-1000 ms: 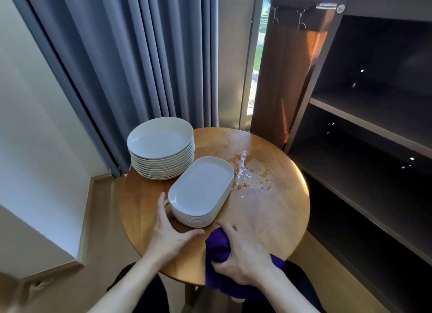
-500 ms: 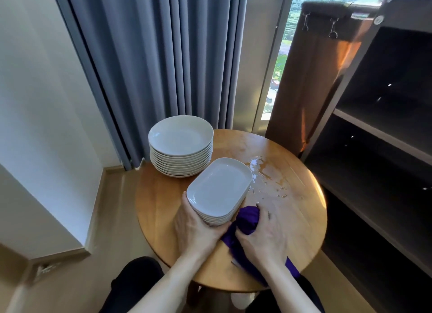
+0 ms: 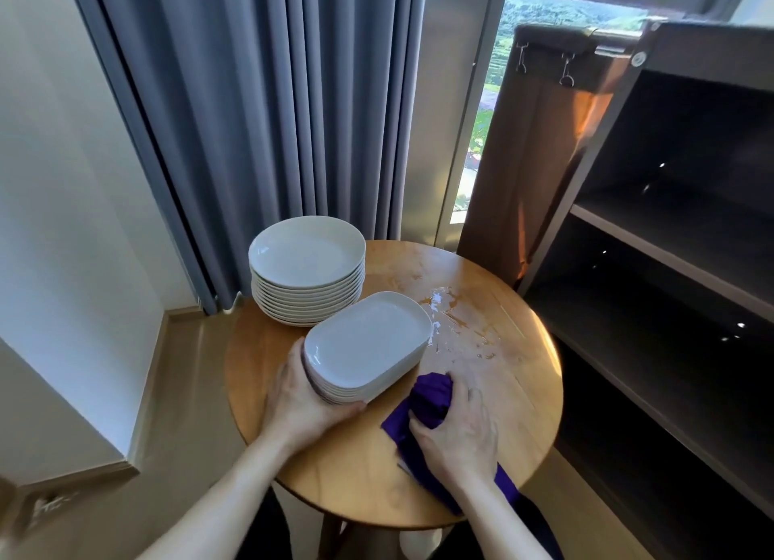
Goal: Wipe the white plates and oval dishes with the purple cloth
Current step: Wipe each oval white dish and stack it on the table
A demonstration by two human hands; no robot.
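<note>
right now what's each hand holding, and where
Left hand: oval dish stack, near end. Right hand: purple cloth, bunched middle.

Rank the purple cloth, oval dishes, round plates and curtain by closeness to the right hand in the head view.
1. purple cloth, gripped in the right hand.
2. oval dishes, stacked just left.
3. round plates, stacked far left on the table.
4. curtain, behind the table.
</note>
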